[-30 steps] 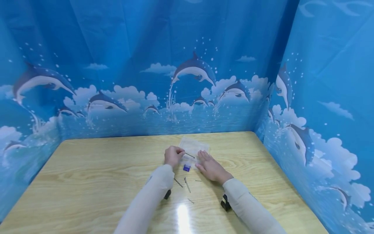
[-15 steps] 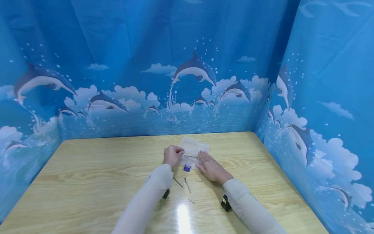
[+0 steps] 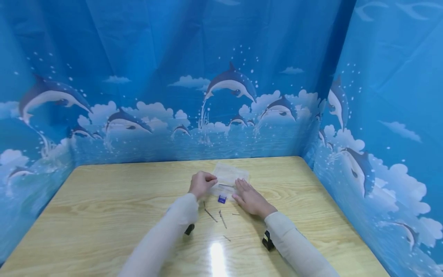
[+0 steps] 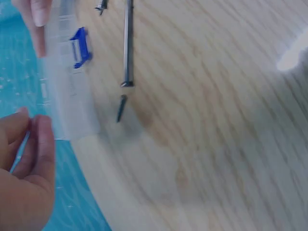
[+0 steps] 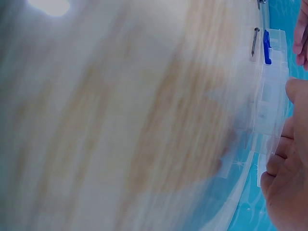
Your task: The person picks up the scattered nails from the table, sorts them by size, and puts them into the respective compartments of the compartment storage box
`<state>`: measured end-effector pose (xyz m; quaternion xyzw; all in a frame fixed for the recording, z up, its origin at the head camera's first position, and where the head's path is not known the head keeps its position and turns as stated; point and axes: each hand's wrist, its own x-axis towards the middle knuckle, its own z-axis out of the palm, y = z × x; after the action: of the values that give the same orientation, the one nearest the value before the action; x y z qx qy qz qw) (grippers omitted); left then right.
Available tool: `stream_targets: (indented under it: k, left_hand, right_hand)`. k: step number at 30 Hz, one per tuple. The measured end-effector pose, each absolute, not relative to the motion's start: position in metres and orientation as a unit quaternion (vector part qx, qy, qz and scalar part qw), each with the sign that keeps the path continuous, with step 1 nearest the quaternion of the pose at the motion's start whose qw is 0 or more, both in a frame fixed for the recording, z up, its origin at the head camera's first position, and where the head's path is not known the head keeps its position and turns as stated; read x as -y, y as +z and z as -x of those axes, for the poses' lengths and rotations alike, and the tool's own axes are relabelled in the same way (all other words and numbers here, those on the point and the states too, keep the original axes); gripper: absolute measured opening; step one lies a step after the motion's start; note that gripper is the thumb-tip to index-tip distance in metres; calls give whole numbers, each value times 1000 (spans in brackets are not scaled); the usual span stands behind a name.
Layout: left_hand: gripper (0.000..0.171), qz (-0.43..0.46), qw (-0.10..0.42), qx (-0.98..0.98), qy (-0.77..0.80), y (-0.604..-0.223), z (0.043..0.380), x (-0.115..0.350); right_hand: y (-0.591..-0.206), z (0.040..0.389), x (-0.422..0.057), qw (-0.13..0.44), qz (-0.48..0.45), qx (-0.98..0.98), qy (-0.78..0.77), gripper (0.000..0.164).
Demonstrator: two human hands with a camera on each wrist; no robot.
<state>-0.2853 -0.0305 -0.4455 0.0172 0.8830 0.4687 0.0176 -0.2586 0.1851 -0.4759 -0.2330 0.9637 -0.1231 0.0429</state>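
A clear plastic box [image 3: 217, 190] with a blue latch [image 3: 222, 199] lies with its lid [image 3: 230, 173] folded back. Inside it, a dark nail [image 3: 226, 186] lies crosswise. My left hand [image 3: 202, 184] is at the box's left end, its thumb and fingertips close together; in the left wrist view I see nothing between these fingers [image 4: 44, 132]. Whether they touch the box edge is unclear. My right hand [image 3: 250, 197] rests on the box's right side with fingers extended in the head view; the right wrist view shows its thumb [image 5: 292, 89] against the box.
Several loose nails lie on the wooden table [image 3: 121, 215] in front of the box, among them a long nail [image 3: 210, 215], another long nail [image 3: 222, 219] and a short one [image 3: 226, 238]. A blue dolphin curtain [image 3: 155, 96] hangs behind the table and along the right.
The nail that my left hand held tilted over the box now lies down in it. My left hand has drawn slightly left, uncovering a nail on the table. My right hand stays put.
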Motion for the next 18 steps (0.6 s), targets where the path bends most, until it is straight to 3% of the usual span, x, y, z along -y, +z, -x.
stream_targets:
  k: [18]
  left_hand:
    - [17, -92, 119, -881, 449, -442, 260, 91]
  right_hand:
    - [-476, 258, -185, 36, 238, -962, -126, 64]
